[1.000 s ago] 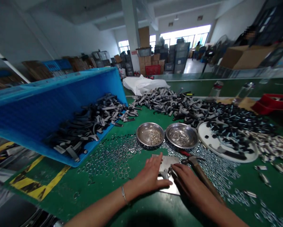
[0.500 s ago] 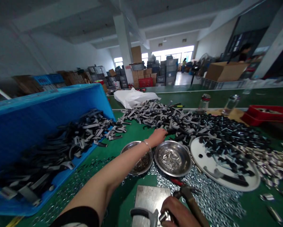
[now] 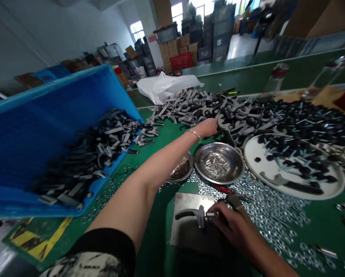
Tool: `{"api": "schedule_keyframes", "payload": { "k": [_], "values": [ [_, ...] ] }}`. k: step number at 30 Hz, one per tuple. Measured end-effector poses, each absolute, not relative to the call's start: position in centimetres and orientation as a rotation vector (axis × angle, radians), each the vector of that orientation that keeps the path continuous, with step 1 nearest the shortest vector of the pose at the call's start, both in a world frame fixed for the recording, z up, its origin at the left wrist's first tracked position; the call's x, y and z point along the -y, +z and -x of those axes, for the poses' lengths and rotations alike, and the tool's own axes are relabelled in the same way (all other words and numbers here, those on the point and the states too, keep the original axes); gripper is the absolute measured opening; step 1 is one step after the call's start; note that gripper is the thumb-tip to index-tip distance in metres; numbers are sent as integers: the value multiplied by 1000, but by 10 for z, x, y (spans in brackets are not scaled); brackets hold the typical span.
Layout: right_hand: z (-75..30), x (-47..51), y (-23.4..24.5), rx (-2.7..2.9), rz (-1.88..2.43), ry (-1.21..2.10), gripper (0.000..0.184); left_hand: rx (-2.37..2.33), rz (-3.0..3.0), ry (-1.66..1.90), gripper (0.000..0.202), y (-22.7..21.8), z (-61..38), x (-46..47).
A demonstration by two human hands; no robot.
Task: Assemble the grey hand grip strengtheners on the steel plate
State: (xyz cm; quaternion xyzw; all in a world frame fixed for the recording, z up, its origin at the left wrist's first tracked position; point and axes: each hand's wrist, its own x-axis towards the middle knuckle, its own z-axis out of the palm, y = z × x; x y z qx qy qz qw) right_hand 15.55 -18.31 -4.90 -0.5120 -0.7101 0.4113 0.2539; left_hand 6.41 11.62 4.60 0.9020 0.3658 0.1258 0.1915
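Observation:
My left hand (image 3: 208, 127) reaches forward to the pile of grey-and-black lever handles (image 3: 241, 111). Its fingers are closed at a grey, hook-ended lever handle (image 3: 223, 123), partly hiding it. Low in the view, my right hand (image 3: 228, 219) pinches a small ribbed metal cylinder (image 3: 210, 214). The cylinder's end meets the grey head of another lever handle (image 3: 194, 213), which lies over a flat steel plate (image 3: 186, 199). A hammer (image 3: 238, 202) lies just beyond my right hand, its handle partly hidden.
Steel bowls of pins (image 3: 233, 171) and small brown parts (image 3: 178, 177) stand midway. Right are a white tray (image 3: 253, 157) with black-headed screws and scattered nuts (image 3: 264, 215). A blue crate (image 3: 103, 92) of handles stands left; glass bottles (image 3: 276, 79) stand behind.
My view has tilted down. My left hand has moved further into the pile and closed at a lever handle. My right hand keeps the metal cylinder beside the handle on the plate.

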Motion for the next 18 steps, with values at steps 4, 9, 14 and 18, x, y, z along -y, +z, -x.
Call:
{"api": "schedule_keyframes", "payload": {
  "k": [4, 9, 14, 18],
  "values": [
    [-154, 193, -34, 1864, 1437, 977, 25, -921, -2167, 524, 43, 66, 13, -38],
    [-144, 211, -19, 1548, 1300, 1125, 25, -763, -1478, 896, 67, 50, 122, 92],
    [-111, 229, -5, 1008, 1174, 1570, 37, -749, -1062, 1008, 77, 36, 173, 178],
    [-85, 245, 0, 992, 1145, 1901, 37, -923, -963, 994, 37, 16, 156, 227]
  ]
}}
